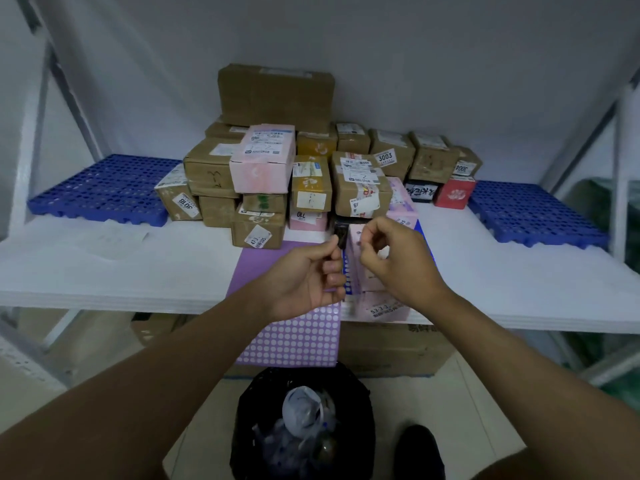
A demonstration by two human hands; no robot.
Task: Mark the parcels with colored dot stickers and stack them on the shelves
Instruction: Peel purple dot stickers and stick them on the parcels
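Observation:
A purple sheet of dot stickers (294,337) lies on the white shelf (138,271) and hangs over its front edge. My left hand (308,275) hovers over the sheet with its fingers curled and thumb pressed to the forefinger; nothing shows in it. My right hand (394,261) is just to the right, above a pink parcel (377,306). Its thumb and forefinger pinch together on what looks like a tiny dot sticker (361,242). Behind the hands stands a pile of brown, pink and yellow parcels (277,168).
Blue perforated mats lie at the shelf's left (100,188) and right (533,213). A black-bagged waste bin (304,424) stands on the floor below my arms, with a large carton (391,348) under the shelf and a black shoe (419,452) beside the bin.

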